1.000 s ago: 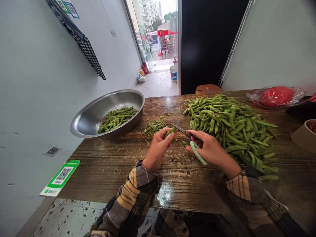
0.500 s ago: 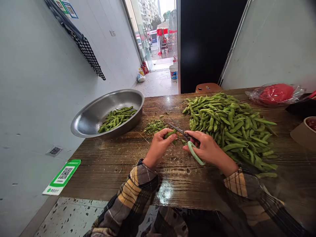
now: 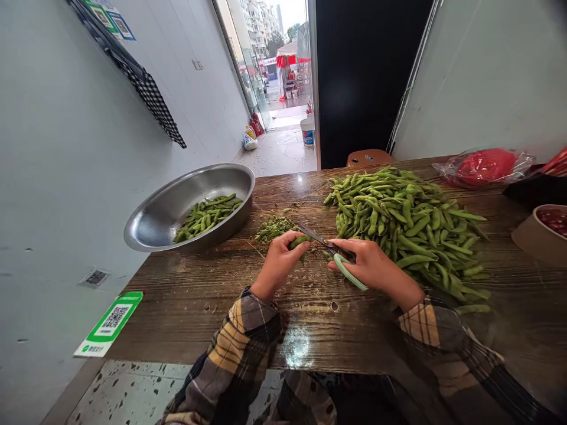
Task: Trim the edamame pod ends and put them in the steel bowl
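Note:
My left hand is closed on green edamame pods, one of them poking out past the thumb. In my right hand is a pair of scissors with pale green handles, its blades pointing left and lying close to the pod tips. Just beyond my left hand lies a small heap of trimmed pod ends. A big pile of edamame pods spreads to the right of and behind my right hand. More pods sit inside the steel basin at the left.
All this rests on a dark wooden table. At its left corner hangs a green QR-code card. To the right are a red item in clear plastic and a paper tub. A brown stool stands behind the table.
The camera view has shifted slightly, moving the scene a little to the left. Both hands keep their holds, and the scissor blades and pod have changed angle a little.

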`<move>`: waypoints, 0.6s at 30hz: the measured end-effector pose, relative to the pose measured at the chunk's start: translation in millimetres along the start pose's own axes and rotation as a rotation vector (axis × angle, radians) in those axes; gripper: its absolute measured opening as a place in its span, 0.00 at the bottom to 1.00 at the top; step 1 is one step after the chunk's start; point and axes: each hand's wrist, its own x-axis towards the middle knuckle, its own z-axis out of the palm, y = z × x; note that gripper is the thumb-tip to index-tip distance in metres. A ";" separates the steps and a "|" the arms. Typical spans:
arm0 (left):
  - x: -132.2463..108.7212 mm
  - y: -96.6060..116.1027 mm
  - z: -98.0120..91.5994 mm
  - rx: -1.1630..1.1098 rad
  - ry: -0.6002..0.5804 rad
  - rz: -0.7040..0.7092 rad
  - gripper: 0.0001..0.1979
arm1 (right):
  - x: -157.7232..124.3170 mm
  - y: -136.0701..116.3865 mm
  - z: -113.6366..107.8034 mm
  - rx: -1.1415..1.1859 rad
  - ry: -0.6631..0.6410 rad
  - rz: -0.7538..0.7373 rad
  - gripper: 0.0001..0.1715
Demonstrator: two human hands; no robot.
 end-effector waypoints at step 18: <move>1.5 1.3 -5.3 -0.769 0.160 -0.100 0.14 | -0.6 -3.0 2.6 0.024 0.066 0.091 0.33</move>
